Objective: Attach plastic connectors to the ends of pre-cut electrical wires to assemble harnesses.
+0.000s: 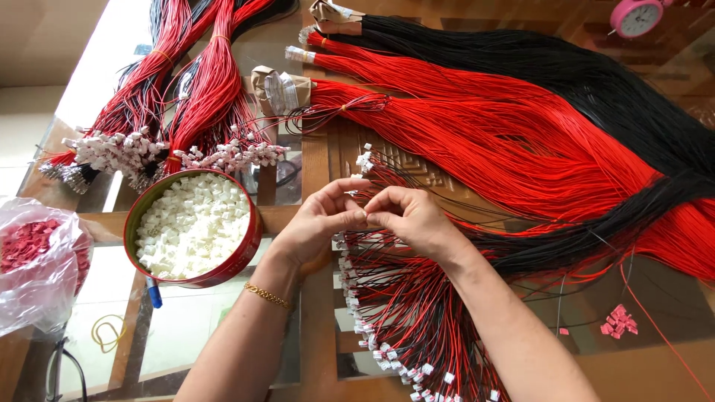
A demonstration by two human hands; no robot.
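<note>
My left hand (322,217) and my right hand (414,217) meet fingertip to fingertip over the glass table, pinching a small white connector and thin wire ends between them. A gold bracelet (268,296) sits on my left wrist. Under my hands lies a fan of red and black wires tipped with white connectors (387,350). A round red tin (246,249) full of small white plastic connectors (194,223) stands just left of my left hand.
Long bundles of red wires (477,126) and black wires (581,74) cross the table at right. Finished wire bunches with white connectors (149,149) lie at upper left. A clear bag of pink pieces (37,260), loose pink pieces (620,321), a pink clock (637,16).
</note>
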